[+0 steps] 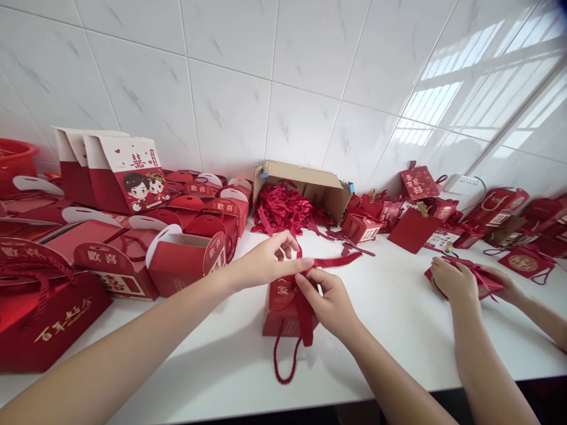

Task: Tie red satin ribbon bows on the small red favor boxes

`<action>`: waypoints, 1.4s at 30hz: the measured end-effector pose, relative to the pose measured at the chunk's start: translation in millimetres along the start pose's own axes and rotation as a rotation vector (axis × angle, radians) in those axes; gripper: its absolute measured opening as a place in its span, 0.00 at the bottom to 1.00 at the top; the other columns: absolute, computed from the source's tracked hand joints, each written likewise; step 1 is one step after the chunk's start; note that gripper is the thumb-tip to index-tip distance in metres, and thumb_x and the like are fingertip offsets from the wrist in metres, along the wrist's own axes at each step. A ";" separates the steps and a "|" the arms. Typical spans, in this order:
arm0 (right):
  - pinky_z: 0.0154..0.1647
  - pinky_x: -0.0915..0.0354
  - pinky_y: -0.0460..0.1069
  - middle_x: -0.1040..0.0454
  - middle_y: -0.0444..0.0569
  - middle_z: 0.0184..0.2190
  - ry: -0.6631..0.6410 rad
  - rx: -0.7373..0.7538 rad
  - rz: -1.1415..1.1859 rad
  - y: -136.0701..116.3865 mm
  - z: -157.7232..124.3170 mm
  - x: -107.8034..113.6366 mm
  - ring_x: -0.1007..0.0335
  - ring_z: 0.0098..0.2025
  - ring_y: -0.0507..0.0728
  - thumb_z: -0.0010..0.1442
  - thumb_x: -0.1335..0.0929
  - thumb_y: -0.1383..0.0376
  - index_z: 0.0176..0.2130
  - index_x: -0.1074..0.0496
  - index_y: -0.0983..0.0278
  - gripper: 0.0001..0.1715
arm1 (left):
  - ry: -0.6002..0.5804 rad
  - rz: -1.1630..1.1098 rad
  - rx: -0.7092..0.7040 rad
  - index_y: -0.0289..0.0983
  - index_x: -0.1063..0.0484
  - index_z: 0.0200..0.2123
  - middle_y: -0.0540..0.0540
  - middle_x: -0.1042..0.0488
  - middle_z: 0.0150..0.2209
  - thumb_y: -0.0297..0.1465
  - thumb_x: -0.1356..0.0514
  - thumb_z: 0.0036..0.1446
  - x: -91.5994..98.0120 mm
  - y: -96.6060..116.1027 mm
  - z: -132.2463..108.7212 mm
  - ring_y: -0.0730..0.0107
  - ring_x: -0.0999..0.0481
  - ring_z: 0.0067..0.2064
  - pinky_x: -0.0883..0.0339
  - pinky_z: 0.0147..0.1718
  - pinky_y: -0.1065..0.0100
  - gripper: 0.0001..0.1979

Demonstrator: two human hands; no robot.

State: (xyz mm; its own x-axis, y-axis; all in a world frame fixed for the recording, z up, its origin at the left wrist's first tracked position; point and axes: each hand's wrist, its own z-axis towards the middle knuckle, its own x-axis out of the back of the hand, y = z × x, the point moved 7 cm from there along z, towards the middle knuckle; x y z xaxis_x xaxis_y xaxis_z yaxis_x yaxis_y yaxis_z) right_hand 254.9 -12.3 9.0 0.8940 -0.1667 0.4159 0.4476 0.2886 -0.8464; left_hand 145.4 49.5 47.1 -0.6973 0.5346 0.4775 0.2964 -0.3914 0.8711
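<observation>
In front of me on the white table is a small red gift box (pixel 277 316) printed with gold characters. A twisted red cord handle (pixel 284 378) hangs in a loop off its near side. Over the top of the box runs a dark red ribbon (pixel 305 321), one end dangling down the front and another stretching out to the right. My left hand (pixel 268 260) has its fingers bent around the ribbon above the box, thumb reaching right. With thumb and fingertips, my right hand (pixel 330 298) pinches the ribbon at the crossing, which the fingers partly hide.
Many red boxes (pixel 183 260) crowd the left side, near white-and-red paper bags (pixel 128 174). A cardboard carton (pixel 305 171) at the wall spills a heap of red ribbons (pixel 283 209). At right, another person's hands (pixel 456 280) hold a ribboned red box (pixel 487 283).
</observation>
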 end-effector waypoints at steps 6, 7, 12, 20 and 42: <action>0.29 0.43 0.47 0.37 0.43 0.22 0.055 -0.013 0.041 -0.1 -2.1 3.8 0.42 0.26 0.52 0.60 0.35 0.59 0.24 0.37 0.63 0.16 | 0.109 -0.012 -0.033 0.36 0.25 0.27 0.46 0.24 0.32 0.39 0.36 0.51 4.7 -22.1 -24.7 0.65 0.26 0.36 0.33 0.39 0.66 0.11; 0.28 0.42 0.47 0.36 0.42 0.22 0.083 -0.036 0.087 1.6 -2.4 4.5 0.41 0.26 0.51 0.59 0.35 0.59 0.27 0.37 0.62 0.12 | 0.139 -0.025 -0.048 0.36 0.25 0.27 0.46 0.24 0.34 0.38 0.37 0.52 4.3 -22.5 -27.5 0.65 0.25 0.38 0.33 0.41 0.67 0.10; 0.26 0.40 0.45 0.32 0.39 0.23 0.167 -0.077 0.240 6.8 -2.9 6.2 0.35 0.25 0.50 0.56 0.31 0.61 0.33 0.42 0.60 0.13 | 0.131 0.018 -0.121 0.38 0.28 0.31 0.50 0.24 0.34 0.33 0.38 0.54 -8.9 -15.7 -31.7 0.69 0.26 0.39 0.34 0.41 0.69 0.05; 0.36 0.32 0.49 0.24 0.49 0.34 0.074 0.069 -0.077 -5.8 -7.1 8.9 0.29 0.33 0.54 0.57 0.32 0.64 0.37 0.24 0.63 0.08 | 0.280 0.036 -0.168 0.38 0.30 0.31 0.54 0.24 0.31 0.25 0.39 0.52 -12.5 -14.2 -33.2 0.74 0.25 0.34 0.34 0.35 0.74 0.03; 0.63 0.49 0.59 0.40 0.50 0.62 0.117 -0.247 0.318 24.2 -12.4 -10.1 0.48 0.65 0.64 0.56 0.31 0.53 0.33 0.21 0.59 0.14 | 0.343 0.104 -0.150 0.36 0.27 0.33 0.48 0.24 0.36 0.28 0.42 0.56 -8.9 -19.0 -33.8 0.69 0.25 0.40 0.32 0.43 0.67 0.04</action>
State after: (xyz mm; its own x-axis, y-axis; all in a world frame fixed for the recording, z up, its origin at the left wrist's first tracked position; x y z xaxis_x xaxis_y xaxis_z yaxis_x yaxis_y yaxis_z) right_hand 256.4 -15.3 -19.7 0.9721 -0.2157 0.0921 0.1179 0.1102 -0.9869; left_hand 124.0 26.8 22.4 -0.8538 0.2148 0.4742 0.2959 -0.5491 0.7816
